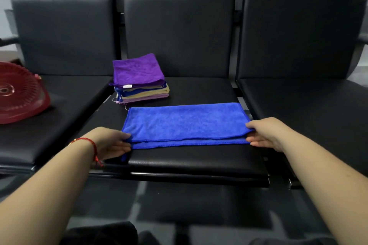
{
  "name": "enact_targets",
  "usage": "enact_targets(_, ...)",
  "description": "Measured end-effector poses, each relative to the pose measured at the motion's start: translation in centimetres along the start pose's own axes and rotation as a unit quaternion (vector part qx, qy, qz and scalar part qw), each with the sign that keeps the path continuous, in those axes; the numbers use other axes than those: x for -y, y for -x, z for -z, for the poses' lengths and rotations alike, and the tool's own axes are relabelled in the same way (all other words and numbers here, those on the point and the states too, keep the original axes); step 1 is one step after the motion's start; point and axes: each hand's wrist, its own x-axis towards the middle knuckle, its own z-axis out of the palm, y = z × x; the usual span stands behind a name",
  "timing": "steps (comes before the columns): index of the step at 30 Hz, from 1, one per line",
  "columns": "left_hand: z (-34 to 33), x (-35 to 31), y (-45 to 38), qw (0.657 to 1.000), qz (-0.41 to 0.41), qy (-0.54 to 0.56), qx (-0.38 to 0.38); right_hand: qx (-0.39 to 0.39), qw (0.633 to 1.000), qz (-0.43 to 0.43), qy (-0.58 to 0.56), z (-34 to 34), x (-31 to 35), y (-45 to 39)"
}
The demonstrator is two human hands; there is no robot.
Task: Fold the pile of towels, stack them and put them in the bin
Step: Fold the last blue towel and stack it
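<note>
Blue towel (184, 123), folded in half, lies flat on the black seat (199, 160) between both hands, left grip (114, 142) and right grip (264, 133) each pinching a near corner.

Folded towel (185, 123) near on middle seat (199, 160); stack (140, 81) behind, far left; bin (20, 93), seemingly tipped, on left seat (59, 105).

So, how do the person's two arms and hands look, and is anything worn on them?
Both forearms are bare, with no sleeves showing. The left hand has a thin red string bracelet at the wrist, its knotted end hanging down. The right hand shows no glove, ring or watch.
</note>
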Motion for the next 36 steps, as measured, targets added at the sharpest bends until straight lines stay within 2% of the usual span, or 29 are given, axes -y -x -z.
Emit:
enact_targets(4, 0.5, 0.0, 0.0, 0.998, 0.016, 0.063, 0.020, 0.011, 1.000, -0.007, -0.022, 0.2, 0.0, 0.0)
enact_targets(27, 0.5, 0.5, 0.9, 0.995, -0.011, 0.099, 0.018, 0.038, 0.990, 0.001, -0.132, 1.0, -1.0, 1.2)
enact_targets(29, 0.4, 0.5, 1.0, 0.999, -0.021, 0.046, -0.012, 0.031, 0.996, 0.013, -0.084, 0.8, -0.9, 1.5)
enact_targets(31, 0.6, 0.5, 1.0, 0.994, -0.051, -0.055, -0.078, -0.001, 0.999, 0.041, 0.006, 0.6, -0.8, 1.6)
enact_targets(34, 0.4, 0.1, 1.4, 0.955, -0.109, -0.177, -0.210, -0.119, 0.968, 0.122, 0.187, 0.2, 0.0, 2.1)
enact_targets(36, -0.9, -0.4, 2.5, 0.920, -0.179, -0.230, -0.263, -0.157, 0.944, 0.179, 0.229, -0.9, 0.7, 3.3)
